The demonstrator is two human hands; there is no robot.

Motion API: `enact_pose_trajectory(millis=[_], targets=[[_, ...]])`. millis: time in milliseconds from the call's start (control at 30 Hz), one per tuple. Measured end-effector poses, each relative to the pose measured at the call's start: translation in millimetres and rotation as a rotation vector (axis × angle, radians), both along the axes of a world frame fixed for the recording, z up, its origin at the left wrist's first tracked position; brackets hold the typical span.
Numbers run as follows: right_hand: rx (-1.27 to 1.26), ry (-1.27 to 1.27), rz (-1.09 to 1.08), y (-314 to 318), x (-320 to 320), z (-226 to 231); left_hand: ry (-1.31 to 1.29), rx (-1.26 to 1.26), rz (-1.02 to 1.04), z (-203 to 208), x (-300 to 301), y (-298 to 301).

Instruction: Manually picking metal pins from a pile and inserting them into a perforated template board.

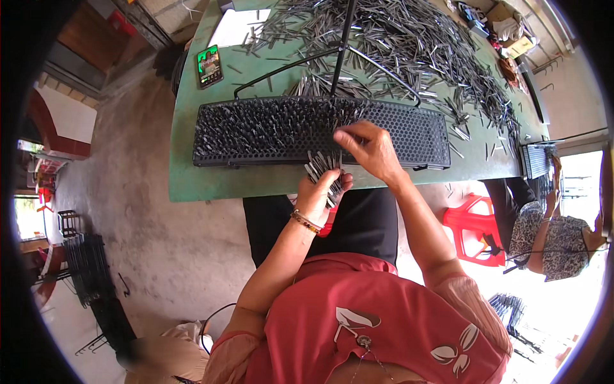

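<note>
A long black perforated rack [412, 137] lies along the near edge of the green table. Many thin dark strips stand upright in its holes across the left and middle, while the holes at the right end are bare. In front of the rack, my left hand [314, 194] is closed around a fanned bundle of thin metal strips [320, 169]. My right hand [374, 152] hangs over the middle of the rack, its thumb and fingers pinched together. Whatever lies between those fingertips is too small to make out.
A big heap of loose strips [396, 45] spreads over the back of the green table [211, 182]. A thin black frame [348, 46] rises behind the rack. To the left lie a phone [210, 66] and white paper [238, 29]. A red stool [474, 224] and another person [559, 246] are on the right.
</note>
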State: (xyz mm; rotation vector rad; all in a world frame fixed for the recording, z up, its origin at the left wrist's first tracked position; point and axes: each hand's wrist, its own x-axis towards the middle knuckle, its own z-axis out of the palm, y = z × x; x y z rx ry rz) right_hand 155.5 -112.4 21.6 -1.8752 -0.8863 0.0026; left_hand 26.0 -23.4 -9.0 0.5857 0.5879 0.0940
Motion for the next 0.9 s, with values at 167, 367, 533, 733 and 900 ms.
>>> enact_pose_trajectory(millis=[167,367,533,733,900], targets=[[-0.206,0.527,0.183,-15.8,-2.1,2.3,-0.041,0.083,-0.019,0.9,2.2,-3.7],[0.027,0.357,-0.040,-8.5,15.6,7.0,-0.040,-0.022,-0.044,-13.8,1.6,-4.0],[0.062,0.121,0.031,2.3,33.5,-5.3,0.001,-0.045,-0.091,-19.2,-0.5,-6.8],[0.075,0.038,0.039,4.2,36.1,-16.6,0.008,-0.041,-0.091,-17.6,-1.3,-7.0],[0.085,0.023,0.039,4.3,32.6,-16.6,-0.008,-0.111,-0.107,-25.1,-1.1,-2.6]])
